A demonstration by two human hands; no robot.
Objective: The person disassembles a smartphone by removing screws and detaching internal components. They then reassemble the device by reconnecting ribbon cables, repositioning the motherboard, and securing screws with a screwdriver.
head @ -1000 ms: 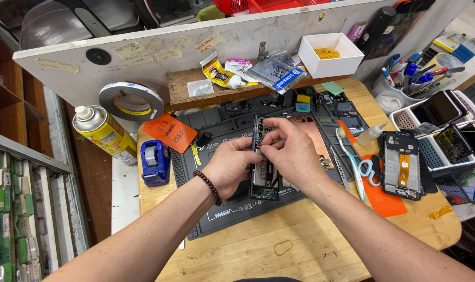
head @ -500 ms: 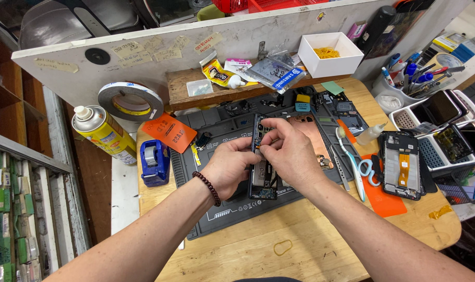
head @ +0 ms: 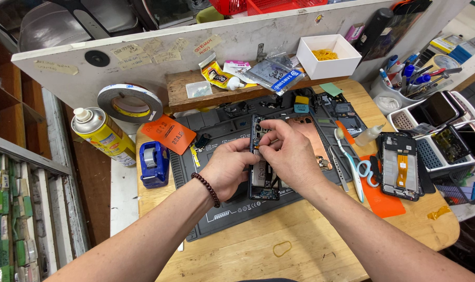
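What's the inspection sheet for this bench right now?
Surface: round wooden table with dark work mat on it.
Job's things: opened phone on the mat, back off, insides showing.
Clutter: spray can, tape roll, blue tape dispenser, orange card, toothbrush, scissors, second opened phone, rubber band.
Grips: left hand steadies the phone's edge; right hand pinches at its upper part.
Cables: nothing seen.
Surroundings: white board behind, pen cup, white box.
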